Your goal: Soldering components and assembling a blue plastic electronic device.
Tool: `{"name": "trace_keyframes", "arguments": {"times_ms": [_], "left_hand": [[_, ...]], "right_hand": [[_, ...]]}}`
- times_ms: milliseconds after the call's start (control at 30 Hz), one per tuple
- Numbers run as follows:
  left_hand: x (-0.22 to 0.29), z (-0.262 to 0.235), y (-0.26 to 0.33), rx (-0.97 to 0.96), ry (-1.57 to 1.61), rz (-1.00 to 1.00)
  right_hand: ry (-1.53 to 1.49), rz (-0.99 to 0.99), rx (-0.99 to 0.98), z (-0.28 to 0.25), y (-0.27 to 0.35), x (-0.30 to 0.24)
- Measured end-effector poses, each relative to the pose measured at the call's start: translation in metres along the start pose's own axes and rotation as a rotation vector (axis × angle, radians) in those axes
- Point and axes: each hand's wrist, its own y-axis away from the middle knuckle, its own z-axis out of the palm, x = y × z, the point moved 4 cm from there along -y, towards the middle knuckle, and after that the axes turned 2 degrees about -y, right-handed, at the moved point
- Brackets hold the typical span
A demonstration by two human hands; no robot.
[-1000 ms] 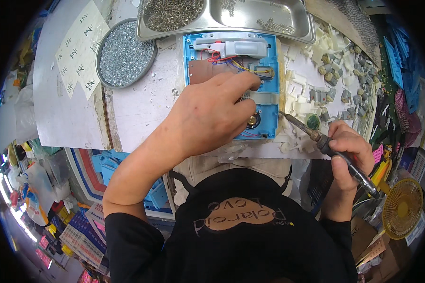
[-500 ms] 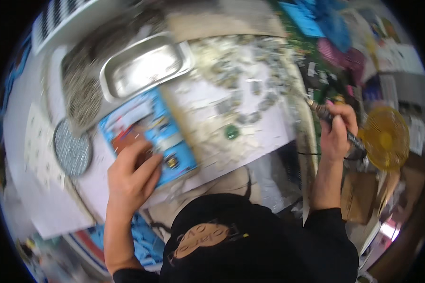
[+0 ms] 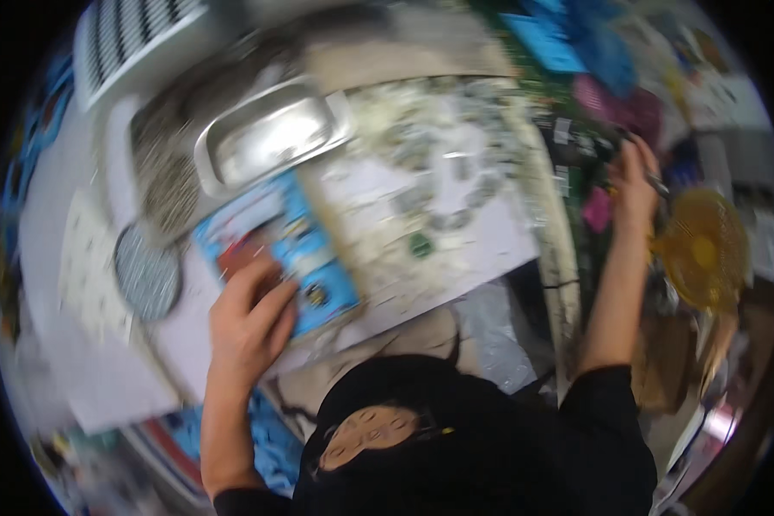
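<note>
My left hand (image 3: pixel 254 322) rests on a flat blue printed box (image 3: pixel 327 279), its thumb and fingers curled together at a reddish-brown piece (image 3: pixel 248 256) lying on the box. Whatever is between those fingertips is hidden. Far out to the right, my right hand (image 3: pixel 635 189) is closed around a soldering iron (image 3: pixel 657 184), of which only a dark part of the handle shows beside the fingers. A steel tray (image 3: pixel 205 163) stands just beyond the blue box. Blur softens both hands.
Many small pale and grey pieces (image 3: pixel 469 185) lie scattered over the white table, with a round green piece (image 3: pixel 420 245) among them. A grey round disc (image 3: pixel 148 271) lies at left. To the right are a yellow round fan-like object (image 3: pixel 705 249) and a pink item (image 3: pixel 597 209).
My right hand has moved up and away to the right with the soldering iron, whose metal tip no longer shows. My left hand keeps its place on the blue box. The view has shifted slightly.
</note>
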Motion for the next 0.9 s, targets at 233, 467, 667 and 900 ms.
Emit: {"name": "trace_keyframes", "arguments": {"times_ms": [233,467,667,900], "left_hand": [[-0.005,-0.008,0.01,0.105,0.137,-0.068],[0.004,-0.008,-0.003,0.023,0.145,-0.057],[0.002,-0.009,-0.022,0.168,-0.026,-0.071],[-0.003,-0.007,-0.026,0.241,-0.165,-0.054]], "right_hand": [[-0.698,0.4,-0.643,0.053,0.119,0.013],[0.05,-0.423,-0.925,0.204,0.224,-0.069],[0.34,-0.748,-0.995,0.27,0.245,-0.101],[0.596,-0.822,-0.994,0.278,0.253,-0.112]]}}
